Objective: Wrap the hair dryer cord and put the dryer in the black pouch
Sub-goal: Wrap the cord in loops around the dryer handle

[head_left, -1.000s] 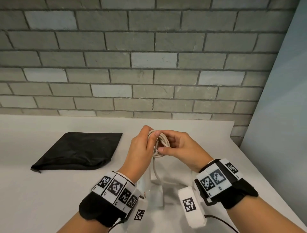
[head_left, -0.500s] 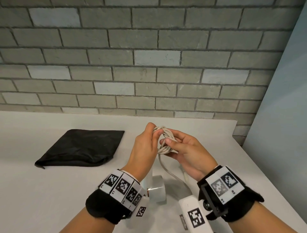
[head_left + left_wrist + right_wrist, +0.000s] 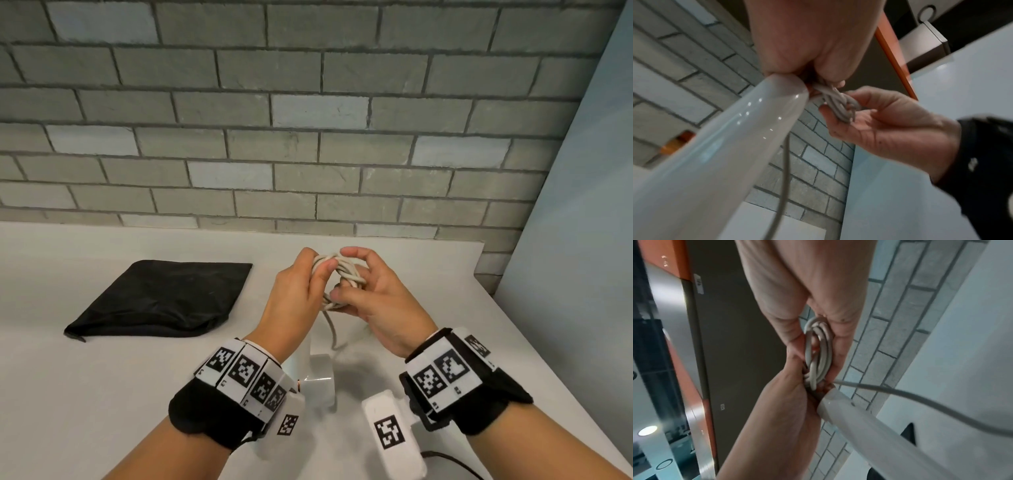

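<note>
Off-white cord (image 3: 342, 274), coiled into a bundle of loops, is held up above the table (image 3: 102, 394) between both hands in the head view; the left hand (image 3: 294, 294) has its fingers curled over the top left of the coil with the thumb pressed on the front, and the right hand (image 3: 373, 301) pinches the coil from the right, forefinger hooked over the top and thumb low against the bottom loops; one loose strand drops from the coil toward the glossy white hair dryer (image 3: 320, 380), which shows below and between the wrists, mostly hidden by the left wrist band; the black pouch (image 3: 161, 298) lies flat on the table well to the left of the hands, near the grey brick wall (image 3: 308, 120).

From the left wrist, the left hand (image 3: 807, 40) fills the top, its fingers closed down on the cord (image 3: 838, 104) and on the end of the hair dryer (image 3: 715, 154), whose pale shiny handle runs down to the lower left; the right hand (image 3: 890, 126) comes in from the right, palm up, fingers cupped about the loops; a single strand hangs straight down beside the handle.

From the right wrist, the right hand (image 3: 807, 296) grips the cord (image 3: 818, 353), the loops lying side by side between thumb and fingers; the left hand (image 3: 781, 410) meets it from below, clamped on the bottom of the coil just where the hair dryer (image 3: 869, 426) handle begins; the free strand sweeps away to the right.
</note>
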{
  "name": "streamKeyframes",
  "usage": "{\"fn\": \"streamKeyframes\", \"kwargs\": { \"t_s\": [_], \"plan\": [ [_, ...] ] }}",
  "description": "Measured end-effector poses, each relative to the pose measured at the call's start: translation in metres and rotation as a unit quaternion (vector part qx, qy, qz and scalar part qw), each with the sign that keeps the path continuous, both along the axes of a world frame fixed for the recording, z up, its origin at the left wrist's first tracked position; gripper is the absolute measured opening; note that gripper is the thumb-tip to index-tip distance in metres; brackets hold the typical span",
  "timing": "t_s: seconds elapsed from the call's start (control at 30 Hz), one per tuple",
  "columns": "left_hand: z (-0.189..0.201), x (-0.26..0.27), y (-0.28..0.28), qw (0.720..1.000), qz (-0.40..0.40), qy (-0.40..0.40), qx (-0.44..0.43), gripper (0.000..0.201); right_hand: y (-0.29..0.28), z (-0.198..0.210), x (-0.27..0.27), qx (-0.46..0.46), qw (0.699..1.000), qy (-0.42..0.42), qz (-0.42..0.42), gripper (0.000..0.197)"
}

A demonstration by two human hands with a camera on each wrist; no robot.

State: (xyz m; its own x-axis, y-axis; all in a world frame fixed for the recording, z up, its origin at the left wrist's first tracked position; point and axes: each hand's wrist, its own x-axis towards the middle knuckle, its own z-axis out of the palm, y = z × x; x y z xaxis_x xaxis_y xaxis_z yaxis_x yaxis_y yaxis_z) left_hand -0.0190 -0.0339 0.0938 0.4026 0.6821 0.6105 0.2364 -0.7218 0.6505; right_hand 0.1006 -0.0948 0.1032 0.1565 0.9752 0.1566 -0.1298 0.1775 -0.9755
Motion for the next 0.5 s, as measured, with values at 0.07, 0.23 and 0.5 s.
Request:
{"fn": "streamKeyframes", "kwargs": {
  "t_s": [0.07,0.23,0.5],
  "plan": [
    [0.001,0.0,0.0,1.0,0.0,0.004,-0.004,0.023,0.001,0.0,0.0,0.002,0.999,-0.015,-0.034,0.047],
    [0.001,0.0,0.006,0.999,0.029,0.016,0.016,0.023,-0.002,0.0,0.009,-0.065,0.995,-0.078,-0.01,0.036],
    [-0.001,-0.006,0.021,0.999,0.045,0.019,-0.001,0.026,-0.027,-0.009,0.059,-0.078,0.991,-0.043,-0.096,0.029]
  ]
}}
